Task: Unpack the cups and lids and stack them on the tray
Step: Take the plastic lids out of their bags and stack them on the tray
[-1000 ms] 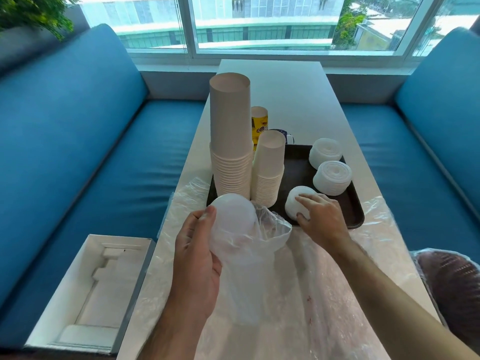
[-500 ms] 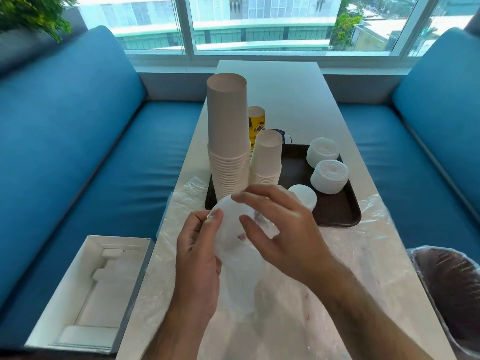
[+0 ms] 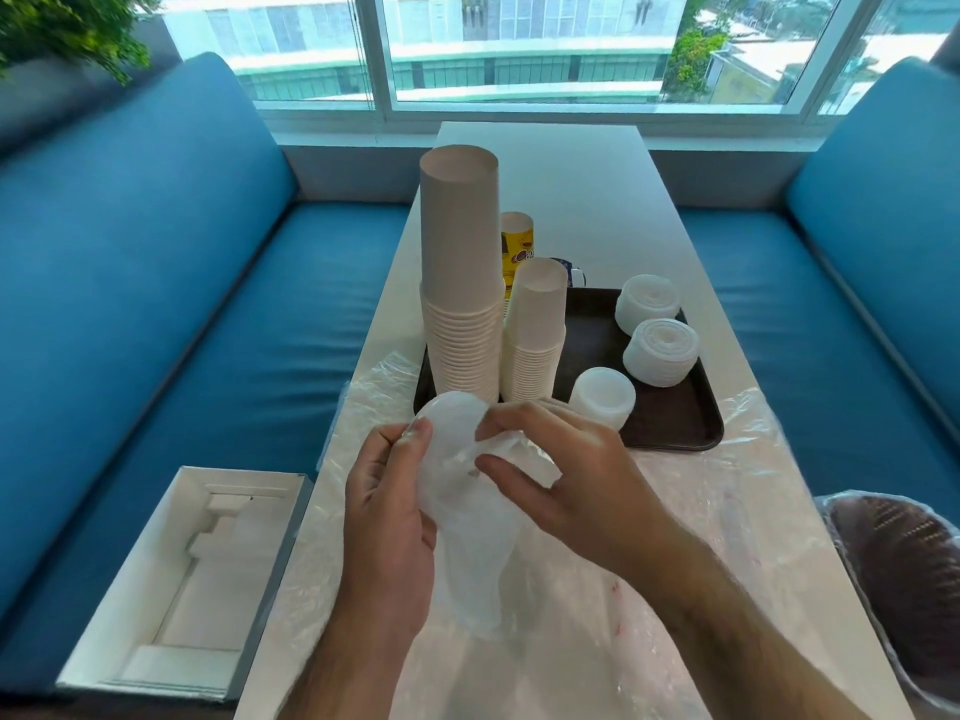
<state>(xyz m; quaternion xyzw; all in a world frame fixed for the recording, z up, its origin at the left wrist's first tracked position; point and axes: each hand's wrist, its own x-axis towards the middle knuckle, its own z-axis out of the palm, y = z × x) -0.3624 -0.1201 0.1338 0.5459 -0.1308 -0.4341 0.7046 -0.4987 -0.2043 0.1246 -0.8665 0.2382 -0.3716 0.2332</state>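
Observation:
My left hand [image 3: 387, 517] grips a clear plastic bag of white lids [image 3: 457, 491] above the table's near half. My right hand [image 3: 566, 475] pinches the bag's upper part with fingers curled into the plastic. Beyond them lies a dark tray [image 3: 670, 428]. On it stand a tall stack of paper cups [image 3: 460, 272], a shorter cup stack [image 3: 535, 330] and three piles of white lids: a near pile [image 3: 602, 397], a middle pile [image 3: 661, 350] and a far pile [image 3: 648, 298].
Loose clear plastic wrap [image 3: 727, 511] covers the white table [image 3: 561, 174]. A yellow printed cup [image 3: 517, 239] stands behind the stacks. An open white box [image 3: 176, 589] sits on the blue bench at left. A lined bin [image 3: 904, 579] is at right.
My right hand left the near lid pile on the tray and came back to the bag, where it now pinches the plastic. My left hand kept holding the bag.

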